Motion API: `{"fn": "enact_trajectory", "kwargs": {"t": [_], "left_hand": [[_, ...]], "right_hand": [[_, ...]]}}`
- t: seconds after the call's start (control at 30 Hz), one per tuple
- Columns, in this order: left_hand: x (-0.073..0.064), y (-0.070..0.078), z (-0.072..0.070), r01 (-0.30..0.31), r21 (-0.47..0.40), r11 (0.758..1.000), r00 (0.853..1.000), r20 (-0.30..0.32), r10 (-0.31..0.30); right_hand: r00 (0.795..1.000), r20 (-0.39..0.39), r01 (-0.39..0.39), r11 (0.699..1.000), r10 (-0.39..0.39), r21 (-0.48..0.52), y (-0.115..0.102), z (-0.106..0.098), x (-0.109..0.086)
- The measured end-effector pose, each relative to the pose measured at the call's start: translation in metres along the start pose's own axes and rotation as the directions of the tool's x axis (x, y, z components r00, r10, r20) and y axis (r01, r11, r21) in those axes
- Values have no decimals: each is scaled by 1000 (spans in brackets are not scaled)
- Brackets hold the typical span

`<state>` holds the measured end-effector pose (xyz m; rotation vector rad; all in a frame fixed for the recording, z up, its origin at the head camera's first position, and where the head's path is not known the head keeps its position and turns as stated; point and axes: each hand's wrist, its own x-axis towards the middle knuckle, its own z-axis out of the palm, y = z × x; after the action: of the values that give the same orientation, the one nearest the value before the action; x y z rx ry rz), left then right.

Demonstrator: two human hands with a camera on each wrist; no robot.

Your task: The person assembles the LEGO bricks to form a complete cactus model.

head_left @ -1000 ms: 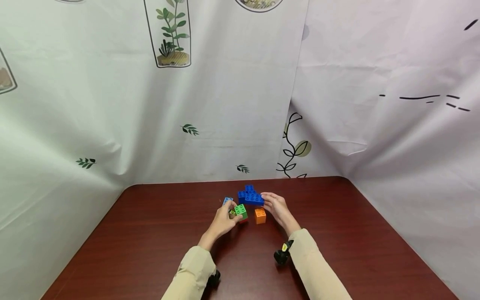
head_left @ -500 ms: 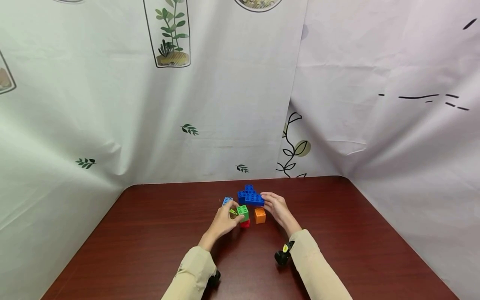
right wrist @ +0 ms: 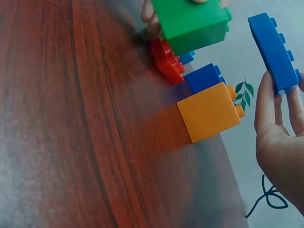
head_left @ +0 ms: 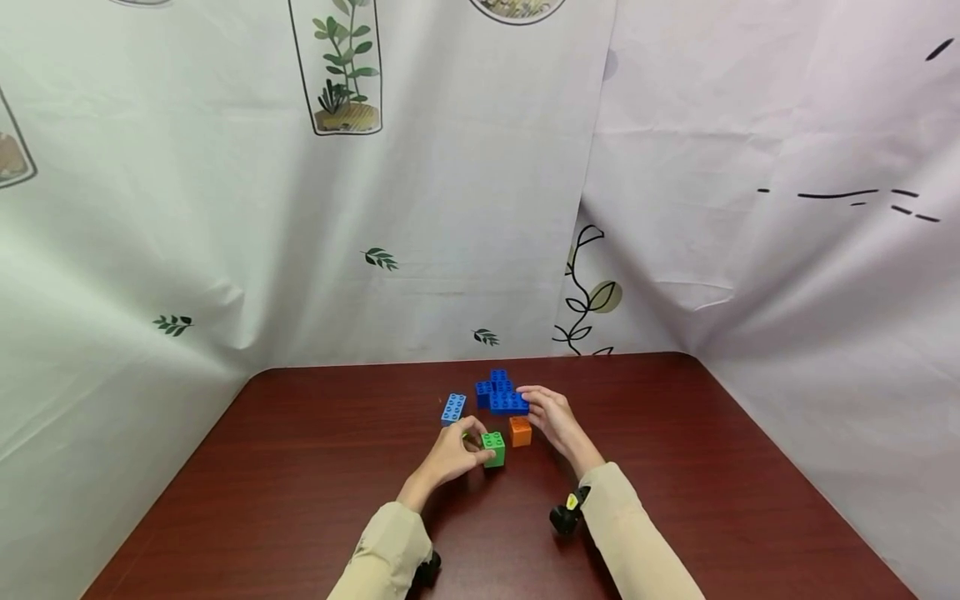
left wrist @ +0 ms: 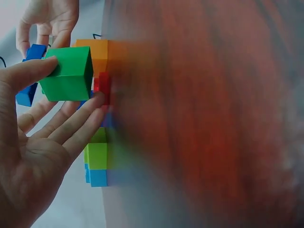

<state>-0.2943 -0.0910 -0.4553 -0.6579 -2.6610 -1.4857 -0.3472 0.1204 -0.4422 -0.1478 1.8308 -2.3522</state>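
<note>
My left hand (head_left: pixel 450 454) pinches a green toy building block (head_left: pixel 493 450) between thumb and fingers. In the left wrist view that green block (left wrist: pixel 69 73) is held up off the table. A long dark blue brick (right wrist: pixel 275 52) is gripped at one end by my right hand (right wrist: pixel 282 130), its studs facing the far side. Seen from the head, this blue brick (head_left: pixel 508 403) overlaps other blue bricks (head_left: pixel 483 394) behind it. Between the hands stands an orange block (head_left: pixel 520 431). A red brick (right wrist: pixel 166 61) lies near the orange one; from the head, it is hidden.
A light blue brick (head_left: pixel 453 408) lies beyond my left hand. Beside it, a lime green block (left wrist: pixel 97 156) is mostly covered by that hand in the head view. The brown table (head_left: pixel 315 467) meets a patterned white cloth (head_left: pixel 450 208) at its back edge.
My left hand has brought the green block nearer and to the right, over the red brick's place. More of the light blue brick shows. My right hand has barely shifted with its blue brick.
</note>
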Motion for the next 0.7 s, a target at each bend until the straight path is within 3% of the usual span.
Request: {"fn": "enact_trajectory", "kwargs": {"t": [0.33, 0.7], "left_hand": [[0, -4, 1, 24, 18, 1000, 1000, -12, -24], [0, -14, 3, 25, -66, 997, 1000, -5, -25]], "right_hand": [[999, 42, -8, 1000, 8, 1, 2, -1, -5], [993, 114, 13, 986, 6, -165, 8, -1, -15]]}}
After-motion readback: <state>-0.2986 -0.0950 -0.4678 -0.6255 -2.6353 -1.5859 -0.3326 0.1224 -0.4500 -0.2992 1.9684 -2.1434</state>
